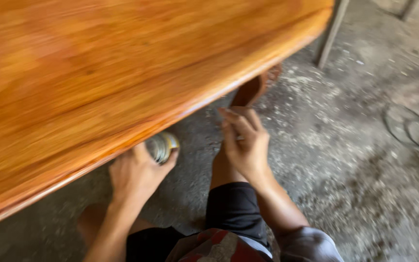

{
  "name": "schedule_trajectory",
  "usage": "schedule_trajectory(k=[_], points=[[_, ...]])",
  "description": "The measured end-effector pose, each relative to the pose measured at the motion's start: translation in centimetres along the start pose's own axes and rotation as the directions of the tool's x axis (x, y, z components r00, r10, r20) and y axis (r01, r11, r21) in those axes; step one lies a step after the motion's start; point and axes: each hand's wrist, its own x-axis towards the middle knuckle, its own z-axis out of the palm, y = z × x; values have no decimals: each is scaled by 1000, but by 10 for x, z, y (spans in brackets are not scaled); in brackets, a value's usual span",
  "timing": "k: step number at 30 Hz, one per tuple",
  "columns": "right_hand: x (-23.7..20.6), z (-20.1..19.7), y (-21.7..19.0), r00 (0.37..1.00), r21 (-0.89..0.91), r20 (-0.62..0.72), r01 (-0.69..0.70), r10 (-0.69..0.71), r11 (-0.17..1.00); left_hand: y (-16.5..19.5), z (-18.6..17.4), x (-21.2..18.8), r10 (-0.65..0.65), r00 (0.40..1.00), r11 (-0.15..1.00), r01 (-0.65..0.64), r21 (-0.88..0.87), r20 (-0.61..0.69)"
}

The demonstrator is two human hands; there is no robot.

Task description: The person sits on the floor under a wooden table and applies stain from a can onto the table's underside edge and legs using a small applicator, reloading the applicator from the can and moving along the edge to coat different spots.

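A large glossy orange-brown wooden tabletop (98, 73) fills the upper left of the head view, its rounded edge running diagonally. Just below that edge my left hand (134, 174) grips a small metal tin (161, 145) with a yellowish label, partly hidden under the edge. My right hand (246, 143) hovers over my bare knee, fingers curled around something small and pale that is too blurred to name. The frame is motion-blurred.
I sit low on a dusty grey concrete floor (355, 160) scattered with wood dust. A wooden table leg (253, 90) stands beyond my right hand. A thin metal leg (330, 34) rises at the top right. A dark cable loop (408, 128) lies at right.
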Motion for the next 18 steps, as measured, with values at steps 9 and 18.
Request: schedule_trajectory(k=[9, 18], points=[[5, 22, 1, 1000, -29, 6, 2, -1, 1000, -12, 14, 5, 192, 933, 981, -179, 69, -305], [4, 23, -4, 1000, -54, 26, 11, -10, 998, -16, 13, -1, 186, 945, 982, -189, 17, -268]])
